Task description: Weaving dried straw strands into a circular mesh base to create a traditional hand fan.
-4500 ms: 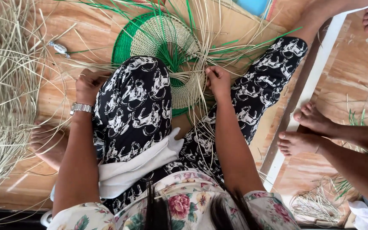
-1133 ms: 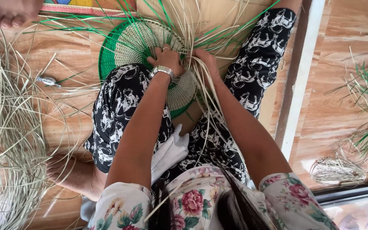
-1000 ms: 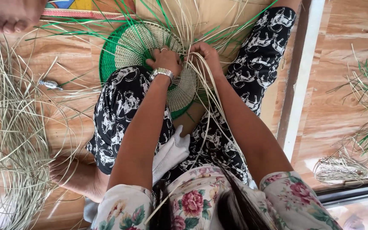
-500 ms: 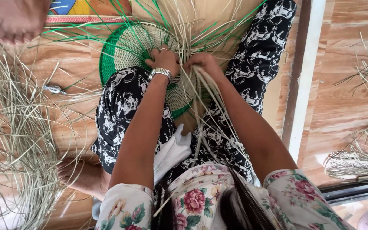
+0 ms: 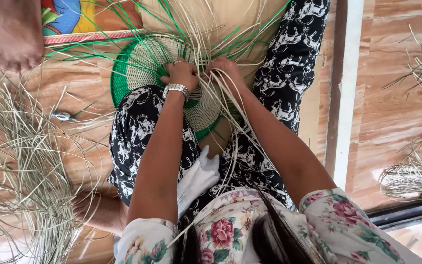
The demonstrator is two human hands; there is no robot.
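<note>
A round woven basket base point(image 5: 142, 63), pale straw with a green rim, lies on the floor between my knees. My left hand point(image 5: 180, 74), with a metal wristwatch point(image 5: 175, 88), presses down on the weave near its centre among green strands. Close beside it, my right hand point(image 5: 224, 69) grips a bundle of pale straw strands point(image 5: 240, 122) that trail back over my lap. Loose green and pale strands fan out from the basket's far edge.
A big heap of loose pale straw point(image 5: 20, 166) covers the wooden floor at left, with a small wrapped sweet point(image 5: 60, 116) near it. Another person's bare foot point(image 5: 10, 32) rests at top left. A white strip point(image 5: 344, 83) runs down the floor at right, straw coils point(image 5: 411, 178) beyond it.
My left hand came from the floor at left onto the basket. My right hand has gathered the pale strands and pulled them up beside the left hand.
</note>
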